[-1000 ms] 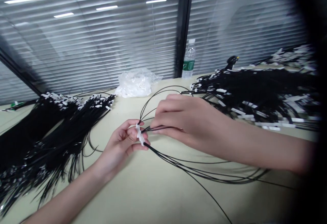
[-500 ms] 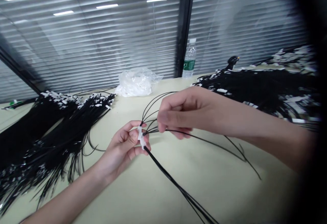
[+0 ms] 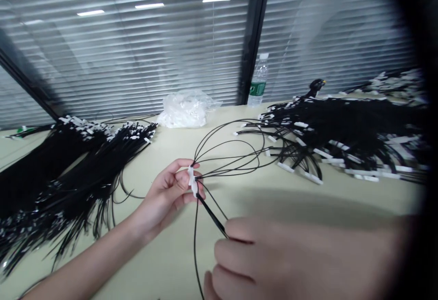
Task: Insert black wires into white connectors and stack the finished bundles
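Observation:
Between thumb and fingers, my left hand [image 3: 174,186] pinches a slim white connector [image 3: 192,181], apparently a pair side by side. Thin black wires [image 3: 236,156] leave it and loop to the right. A tighter bundle of black wires [image 3: 211,214] runs down from its lower end to my right hand [image 3: 260,259]. That hand is closed around the bundle, large and slightly blurred at the lower right, its fingertips partly hidden. One single wire hangs straight down from the connector.
Piles of black wires with white connectors lie at the left [image 3: 85,168] and the right [image 3: 356,122]. Behind are a clear plastic bag [image 3: 186,108] with white contents, a water bottle [image 3: 258,83] and window blinds [image 3: 143,54].
My right hand has moved from the upper wires beside the connector down toward the lower right, onto the bundle. My left hand still grips the connector in nearly the same spot.

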`<action>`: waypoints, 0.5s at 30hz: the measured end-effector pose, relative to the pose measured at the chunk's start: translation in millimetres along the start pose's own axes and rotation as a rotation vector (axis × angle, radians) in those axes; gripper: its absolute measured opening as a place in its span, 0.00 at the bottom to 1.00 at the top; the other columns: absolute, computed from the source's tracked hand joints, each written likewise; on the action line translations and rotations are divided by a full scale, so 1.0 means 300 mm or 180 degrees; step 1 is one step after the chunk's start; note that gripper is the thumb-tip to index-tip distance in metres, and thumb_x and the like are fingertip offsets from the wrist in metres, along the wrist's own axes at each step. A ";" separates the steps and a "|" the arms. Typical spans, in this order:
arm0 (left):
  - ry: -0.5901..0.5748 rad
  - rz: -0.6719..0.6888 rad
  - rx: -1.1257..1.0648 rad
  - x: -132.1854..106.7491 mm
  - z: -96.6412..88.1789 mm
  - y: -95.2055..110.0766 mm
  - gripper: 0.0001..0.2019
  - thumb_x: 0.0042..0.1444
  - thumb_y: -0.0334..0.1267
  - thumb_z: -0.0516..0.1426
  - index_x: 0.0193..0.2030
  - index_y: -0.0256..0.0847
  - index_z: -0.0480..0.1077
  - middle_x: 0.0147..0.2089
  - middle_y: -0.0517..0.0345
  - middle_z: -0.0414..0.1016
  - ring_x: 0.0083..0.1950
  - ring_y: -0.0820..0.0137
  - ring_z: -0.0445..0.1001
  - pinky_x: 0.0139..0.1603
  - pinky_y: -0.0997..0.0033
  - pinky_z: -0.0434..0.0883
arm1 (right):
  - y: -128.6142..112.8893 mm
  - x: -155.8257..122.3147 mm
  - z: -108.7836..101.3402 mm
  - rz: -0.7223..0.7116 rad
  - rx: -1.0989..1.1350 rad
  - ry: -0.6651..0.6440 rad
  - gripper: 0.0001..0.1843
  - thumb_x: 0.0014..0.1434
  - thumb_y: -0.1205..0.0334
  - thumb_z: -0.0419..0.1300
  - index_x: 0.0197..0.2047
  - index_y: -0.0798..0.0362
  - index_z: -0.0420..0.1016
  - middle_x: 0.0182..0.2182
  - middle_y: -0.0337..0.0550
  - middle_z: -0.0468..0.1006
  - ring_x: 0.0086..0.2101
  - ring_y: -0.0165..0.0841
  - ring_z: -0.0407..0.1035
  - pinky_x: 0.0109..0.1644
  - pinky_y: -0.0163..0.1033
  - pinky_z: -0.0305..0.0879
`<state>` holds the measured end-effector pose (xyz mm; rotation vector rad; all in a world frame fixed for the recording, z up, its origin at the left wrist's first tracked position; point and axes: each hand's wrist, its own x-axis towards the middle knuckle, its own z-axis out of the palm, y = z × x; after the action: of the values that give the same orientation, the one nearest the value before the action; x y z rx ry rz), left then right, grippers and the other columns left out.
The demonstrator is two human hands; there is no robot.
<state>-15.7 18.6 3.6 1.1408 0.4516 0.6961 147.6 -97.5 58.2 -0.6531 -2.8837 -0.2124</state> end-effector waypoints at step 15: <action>0.0104 0.0353 0.0236 0.000 -0.002 0.005 0.07 0.58 0.33 0.51 0.43 0.41 0.65 0.31 0.59 0.71 0.31 0.74 0.72 0.34 0.75 0.70 | 0.163 -0.029 -0.043 0.1490 -0.1639 -0.0134 0.10 0.53 0.75 0.52 0.38 0.54 0.60 0.21 0.38 0.68 0.22 0.30 0.60 0.24 0.36 0.38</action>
<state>-16.5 19.4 4.7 1.2326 0.4473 0.8010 178.5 -59.6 73.9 -1.3996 -2.6119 -0.8871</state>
